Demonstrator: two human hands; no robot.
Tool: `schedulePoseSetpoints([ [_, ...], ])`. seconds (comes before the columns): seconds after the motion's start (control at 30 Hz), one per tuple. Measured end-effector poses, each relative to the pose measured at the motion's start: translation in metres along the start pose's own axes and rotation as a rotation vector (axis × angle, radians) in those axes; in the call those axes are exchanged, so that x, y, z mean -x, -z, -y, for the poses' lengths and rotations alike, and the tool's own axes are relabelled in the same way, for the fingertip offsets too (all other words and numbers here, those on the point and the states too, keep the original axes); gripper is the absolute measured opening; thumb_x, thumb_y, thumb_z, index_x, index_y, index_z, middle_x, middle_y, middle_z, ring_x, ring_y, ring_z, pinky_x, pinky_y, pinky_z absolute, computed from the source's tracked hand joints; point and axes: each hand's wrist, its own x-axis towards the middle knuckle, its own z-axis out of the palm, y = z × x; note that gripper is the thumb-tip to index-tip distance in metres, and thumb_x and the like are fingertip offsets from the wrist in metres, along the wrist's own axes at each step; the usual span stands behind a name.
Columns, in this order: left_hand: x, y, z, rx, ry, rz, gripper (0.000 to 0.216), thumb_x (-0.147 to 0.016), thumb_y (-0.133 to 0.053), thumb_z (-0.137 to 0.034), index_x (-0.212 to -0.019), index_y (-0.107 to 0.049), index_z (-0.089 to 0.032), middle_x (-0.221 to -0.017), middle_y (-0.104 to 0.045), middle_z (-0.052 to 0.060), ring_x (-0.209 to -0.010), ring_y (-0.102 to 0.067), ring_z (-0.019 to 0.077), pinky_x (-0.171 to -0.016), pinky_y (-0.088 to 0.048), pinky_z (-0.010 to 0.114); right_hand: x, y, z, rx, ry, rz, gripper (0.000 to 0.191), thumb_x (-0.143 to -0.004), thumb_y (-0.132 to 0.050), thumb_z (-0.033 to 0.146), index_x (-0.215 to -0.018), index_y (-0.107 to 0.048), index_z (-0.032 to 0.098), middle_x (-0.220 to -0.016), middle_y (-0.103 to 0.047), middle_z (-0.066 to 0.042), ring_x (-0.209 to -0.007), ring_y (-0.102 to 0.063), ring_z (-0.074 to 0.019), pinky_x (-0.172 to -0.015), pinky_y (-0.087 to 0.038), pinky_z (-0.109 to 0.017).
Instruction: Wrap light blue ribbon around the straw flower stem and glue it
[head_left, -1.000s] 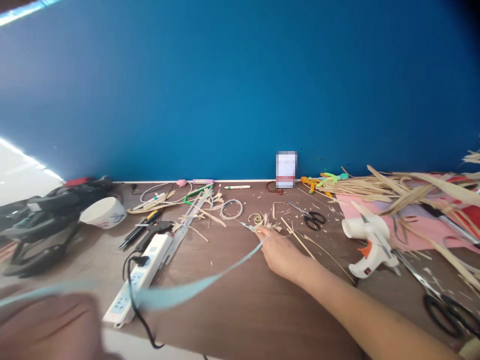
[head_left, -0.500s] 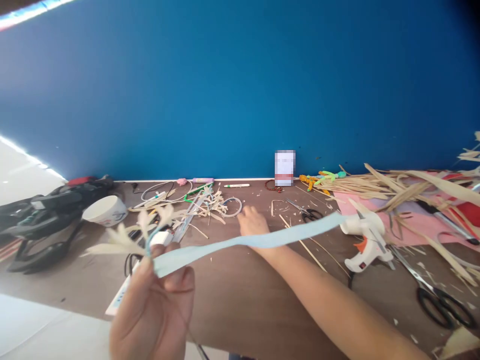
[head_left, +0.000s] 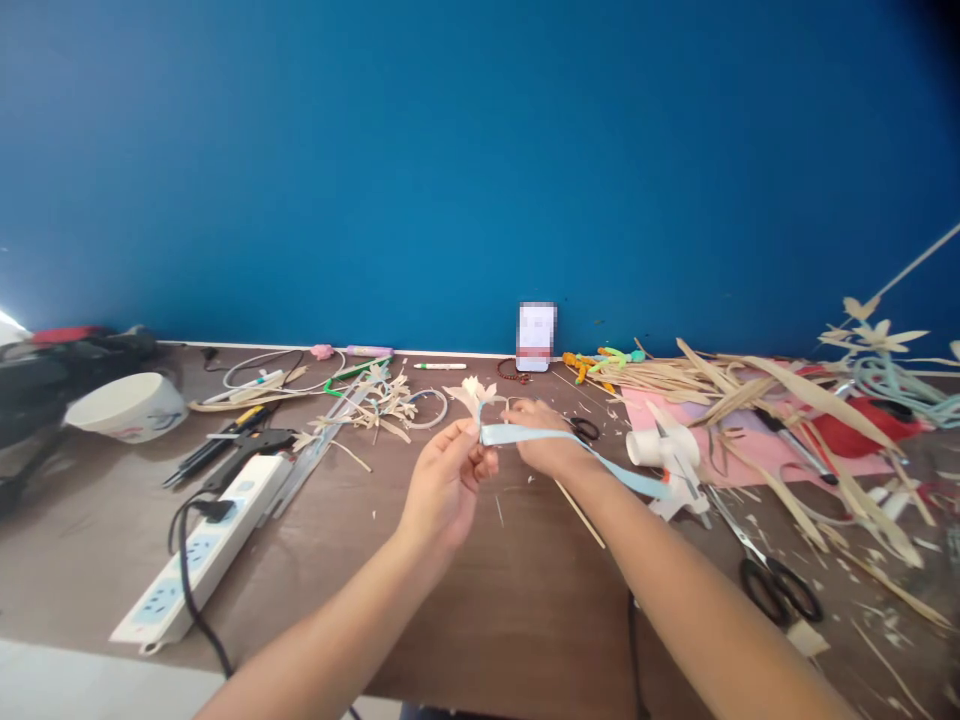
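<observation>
You are pinching the straw flower in your left hand above the middle of the bench. Your right hand is gripping the pale blue ribbon, which meets the flower's stem. The wrapping seems underway; next, keep the ribbon taut.

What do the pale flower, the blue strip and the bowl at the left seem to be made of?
The flower pinched in the left hand looks like dried, matte plant leaf, the same tan as the strips heaped at the right. The blue strip, near the right hand, bends like thin paper or ribbon; which is unclear. The white bowl looks like glazed ceramic, smooth with a slight sheen.
</observation>
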Motion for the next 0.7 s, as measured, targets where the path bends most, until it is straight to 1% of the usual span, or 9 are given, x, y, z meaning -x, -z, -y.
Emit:
schedulePoseSetpoints([
  [0.07,-0.007,0.002,0.007,-0.006,0.04,0.026,0.016,-0.064,-0.064,-0.026,-0.067,-0.054,-0.013,-0.055,-0.05,-0.003,-0.046,-0.048,0.0044,-0.044,-0.039,0.014,0.012,0.002,0.001,-0.094,-0.016,-0.005,0.022,-0.07,-0.05,0.014,-0.088,-0.062,0.02,-0.096,-0.061,-0.005,-0.091,-0.053,-0.0193,-0.079,-0.038,-0.029],
  [0.2,-0.01,0.01,0.028,-0.055,0.228,0.079,0.016,-0.065,-0.062,-0.026,-0.069,-0.057,-0.011,-0.051,-0.051,-0.002,-0.043,-0.047,0.0048,-0.045,-0.039,0.015,0.043,0.025,-0.005,-0.334,-0.084,-0.039,0.031,-0.082,-0.033,0.031,-0.102,-0.054,0.018,-0.091,-0.062,-0.007,-0.078,-0.059,-0.0162,-0.065,-0.046,-0.029],
  [0.23,-0.01,0.011,0.034,-0.059,0.247,0.066,0.016,-0.065,-0.062,-0.026,-0.069,-0.057,-0.011,-0.05,-0.051,-0.002,-0.043,-0.047,0.0049,-0.045,-0.039,0.016,0.052,0.031,-0.007,-0.535,-0.11,-0.032,0.031,-0.079,-0.041,0.035,-0.1,-0.054,0.017,-0.089,-0.063,-0.007,-0.078,-0.059,-0.0172,-0.065,-0.046,-0.029],
  [0.27,-0.009,0.011,0.04,-0.051,0.25,0.046,0.017,-0.065,-0.062,-0.027,-0.069,-0.057,-0.011,-0.051,-0.052,-0.002,-0.043,-0.047,0.0049,-0.046,-0.039,0.016,0.062,0.035,-0.007,-0.643,-0.122,0.005,0.029,-0.074,-0.048,0.036,-0.096,-0.055,0.017,-0.086,-0.063,-0.006,-0.078,-0.059,-0.0176,-0.065,-0.046,-0.029],
  [0.37,-0.006,0.008,0.055,-0.016,0.231,-0.009,0.017,-0.065,-0.062,-0.028,-0.069,-0.056,-0.012,-0.053,-0.054,-0.001,-0.045,-0.049,0.0054,-0.048,-0.039,0.016,0.086,0.033,-0.006,-0.585,-0.082,0.13,0.027,-0.071,-0.053,0.027,-0.097,-0.055,0.02,-0.086,-0.061,-0.003,-0.076,-0.056,-0.0159,-0.068,-0.045,-0.029],
  [0.43,-0.005,0.004,0.062,-0.003,0.208,-0.023,0.018,-0.065,-0.062,-0.028,-0.068,-0.056,-0.012,-0.055,-0.056,0.0,-0.047,-0.05,0.0058,-0.049,-0.038,0.016,0.096,0.024,-0.003,-0.545,-0.046,0.157,0.026,-0.072,-0.052,0.025,-0.098,-0.053,0.02,-0.087,-0.06,-0.003,-0.076,-0.055,-0.0158,-0.069,-0.045,-0.03],
  [0.5,-0.002,0.001,0.068,-0.007,0.193,-0.01,0.018,-0.066,-0.061,-0.029,-0.066,-0.055,-0.012,-0.055,-0.055,0.0,-0.049,-0.049,0.0059,-0.05,-0.038,0.016,0.101,0.012,-0.001,-0.518,-0.032,0.085,0.027,-0.072,-0.054,0.028,-0.098,-0.052,0.019,-0.088,-0.058,-0.004,-0.078,-0.055,-0.017,-0.071,-0.045,-0.031],
  [0.6,0.002,0.001,0.073,-0.036,0.178,0.012,0.019,-0.067,-0.061,-0.03,-0.065,-0.054,-0.012,-0.056,-0.054,-0.001,-0.052,-0.049,0.0065,-0.053,-0.04,0.018,0.1,-0.001,-0.001,-0.475,-0.059,-0.086,0.023,-0.073,-0.054,0.032,-0.092,-0.051,0.019,-0.086,-0.058,-0.005,-0.078,-0.055,-0.0184,-0.071,-0.044,-0.032],
  [0.7,0.004,0.004,0.078,-0.085,0.165,-0.016,0.02,-0.065,-0.062,-0.031,-0.065,-0.054,-0.013,-0.061,-0.053,-0.001,-0.056,-0.049,0.0075,-0.055,-0.041,0.019,0.098,-0.008,-0.005,-0.506,-0.105,-0.112,0.015,-0.075,-0.05,0.033,-0.085,-0.051,0.02,-0.078,-0.059,-0.004,-0.073,-0.056,-0.0184,-0.069,-0.045,-0.032],
])
